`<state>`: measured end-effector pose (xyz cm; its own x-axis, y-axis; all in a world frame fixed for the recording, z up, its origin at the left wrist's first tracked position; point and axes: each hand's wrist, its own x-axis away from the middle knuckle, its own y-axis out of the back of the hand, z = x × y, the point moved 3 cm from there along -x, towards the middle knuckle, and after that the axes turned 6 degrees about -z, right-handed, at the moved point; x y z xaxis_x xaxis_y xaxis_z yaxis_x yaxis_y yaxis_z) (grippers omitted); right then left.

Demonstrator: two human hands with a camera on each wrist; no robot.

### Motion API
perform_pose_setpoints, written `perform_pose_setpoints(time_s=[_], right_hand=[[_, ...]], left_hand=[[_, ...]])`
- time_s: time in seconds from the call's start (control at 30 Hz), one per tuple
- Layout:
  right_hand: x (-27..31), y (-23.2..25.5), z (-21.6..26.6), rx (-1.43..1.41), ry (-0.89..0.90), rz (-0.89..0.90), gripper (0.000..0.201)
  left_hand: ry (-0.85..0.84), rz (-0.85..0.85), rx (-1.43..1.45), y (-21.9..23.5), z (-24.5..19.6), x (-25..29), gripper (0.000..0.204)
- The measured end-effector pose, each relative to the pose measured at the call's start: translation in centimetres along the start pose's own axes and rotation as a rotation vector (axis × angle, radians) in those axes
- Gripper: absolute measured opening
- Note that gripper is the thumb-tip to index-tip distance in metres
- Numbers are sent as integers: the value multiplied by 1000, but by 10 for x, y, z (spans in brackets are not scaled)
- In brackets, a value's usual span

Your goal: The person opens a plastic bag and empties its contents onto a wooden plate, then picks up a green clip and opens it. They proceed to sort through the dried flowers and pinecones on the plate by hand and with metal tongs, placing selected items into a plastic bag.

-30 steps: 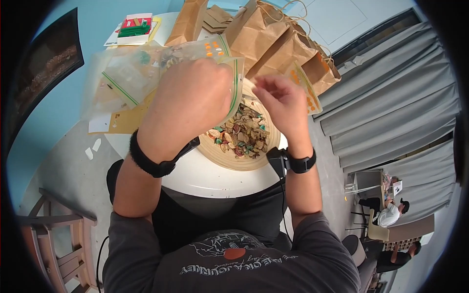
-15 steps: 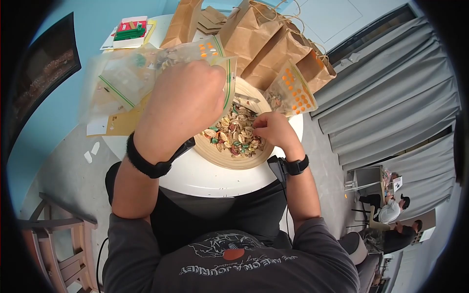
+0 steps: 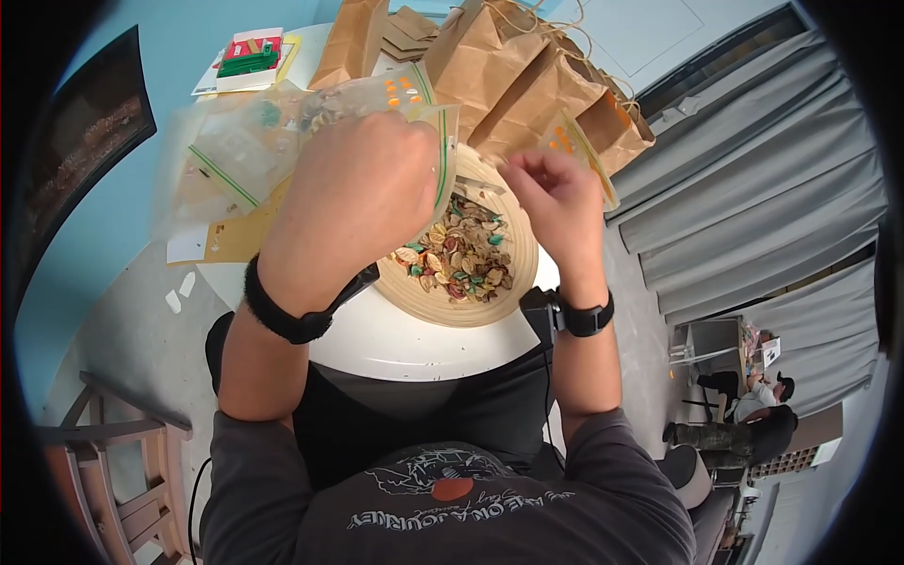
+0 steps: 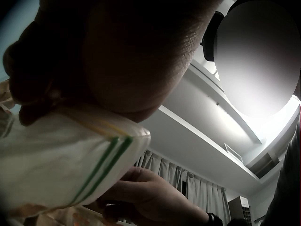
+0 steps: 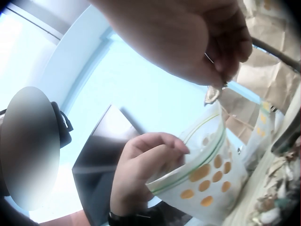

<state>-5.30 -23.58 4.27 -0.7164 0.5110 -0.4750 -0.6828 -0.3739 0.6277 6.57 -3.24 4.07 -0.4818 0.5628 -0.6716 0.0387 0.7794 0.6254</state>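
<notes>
In the head view the left hand (image 3: 353, 202) grips the edge of a clear zip bag (image 3: 448, 151) with a green seal line. The right wrist view shows this bag (image 5: 235, 188), with orange dots, held with its mouth open by the left hand (image 5: 141, 165). Above that mouth the right hand (image 5: 202, 37) pinches a pale dried flake (image 5: 212, 95). From above, the right hand (image 3: 565, 207) is right of the bag, over the side of a round woven plate (image 3: 523, 273). Mixed dried petals (image 3: 461, 259) lie on the plate.
Brown paper bags (image 3: 490, 71) stand at the back of the white table (image 3: 424, 363). Another dotted bag (image 3: 603, 179) is at the right. More clear bags (image 3: 226, 169) and a red and green box (image 3: 250, 58) are at the left.
The right hand reached down to the petals, then rose back up beside the zip bag. The left hand keeps its grip with little movement.
</notes>
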Motion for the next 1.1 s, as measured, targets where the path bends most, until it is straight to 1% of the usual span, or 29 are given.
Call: perform_pose_setpoints(time_s=[0.07,0.1,0.13,0.2,0.23,0.27,0.33,0.37,0.4,0.47,0.5,0.57,0.63,0.67,0.7,0.73,0.8,0.93,0.97,1.03,1.1], right_hand=[[-5,-10,24,-103,179,-65,10],[-7,-15,33,-52,249,-29,13],[-8,-19,34,-50,245,-35,13],[-7,-25,41,-59,355,-49,13],[-7,-24,33,-73,258,-48,12],[-7,-22,24,-75,262,-41,12],[-6,-17,-1,37,137,3,12],[-4,-15,-8,159,80,83,17],[-2,-13,-18,162,79,79,17],[3,-20,-53,357,-27,311,23],[5,-23,-60,373,-36,320,29],[9,-26,-72,389,-49,327,30],[10,-28,-71,406,-66,329,32],[11,-30,-68,444,-44,342,34],[11,-33,-65,482,-22,354,37],[11,-35,-62,483,-22,352,37],[11,-39,-57,471,-15,369,40],[12,-44,-53,484,16,370,40],[13,-45,-50,501,11,361,36],[12,-46,-51,519,4,352,32],[12,-51,-57,479,25,456,29]], left_hand=[[-10,6,5,-2,0,0,15],[-9,-6,12,-3,2,0,15],[-6,-19,18,-4,3,0,14],[-20,-29,22,-2,1,1,15],[-26,-41,24,0,2,2,15],[-19,-44,22,2,3,2,15],[-19,-43,16,5,4,2,15],[-20,-44,17,5,6,3,15],[-7,-36,4,5,7,3,14],[3,-30,-8,6,7,2,14],[-7,-31,0,7,6,3,14],[-13,-34,3,8,6,4,14],[-30,-46,7,7,5,5,14],[-31,-48,7,7,5,5,14],[-65,-86,-19,7,5,4,14],[-98,-123,-45,8,4,3,15],[-109,-130,-40,8,3,3,15],[-105,-129,-54,5,3,2,14],[-104,-129,-53,5,2,2,14],[-22,-29,7,3,3,1,15],[-20,-29,6,2,3,1,15]])
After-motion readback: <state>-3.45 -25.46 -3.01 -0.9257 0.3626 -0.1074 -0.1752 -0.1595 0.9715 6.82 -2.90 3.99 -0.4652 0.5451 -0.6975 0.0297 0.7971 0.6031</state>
